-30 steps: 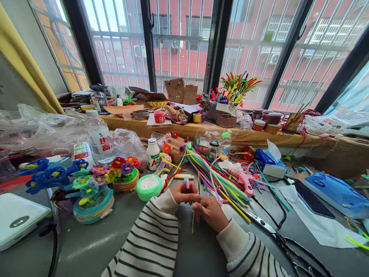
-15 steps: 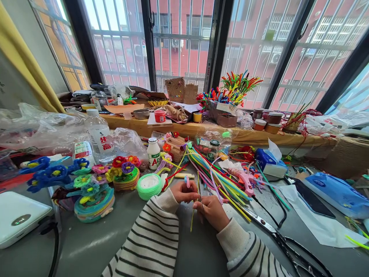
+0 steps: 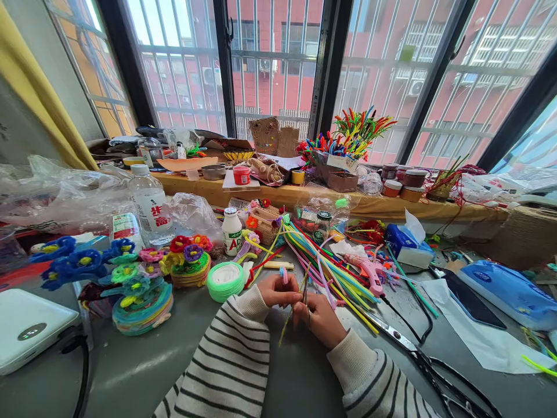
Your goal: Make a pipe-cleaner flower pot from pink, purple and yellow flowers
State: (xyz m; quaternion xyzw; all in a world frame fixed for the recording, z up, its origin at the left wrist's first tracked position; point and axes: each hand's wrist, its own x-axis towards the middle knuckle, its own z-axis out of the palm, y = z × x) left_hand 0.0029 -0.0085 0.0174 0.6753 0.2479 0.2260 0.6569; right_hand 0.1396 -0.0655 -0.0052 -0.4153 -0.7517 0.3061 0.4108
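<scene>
Grey tabletop point(image 3: 126, 377) runs out of view at its near edge. Across its middle, towards the far edge, spreads a bundle of coloured fuzzy stems point(image 3: 335, 273), overlapping too much to count. Black-handled scissors point(image 3: 395, 335) lie towards the near right corner, handles cut off below. Near the far edge, left of centre, stands a clear bottle point(image 3: 150, 203); how full it is cannot be told. A pastel coiled pot point(image 3: 142, 310) on the left holds fuzzy flowers. Right of centre, a blue tissue box point(image 3: 409, 247) has white tissue poking out. The left hand point(image 3: 278, 290) and right hand point(image 3: 324, 319) nearly meet at centre: the left pinches a thin yellow strip point(image 3: 284, 331), while the right grips a slim dark tool point(image 3: 305, 290), mostly hidden by fingers. A pink-and-blue coil point(image 3: 284, 275) touches the left hand.
</scene>
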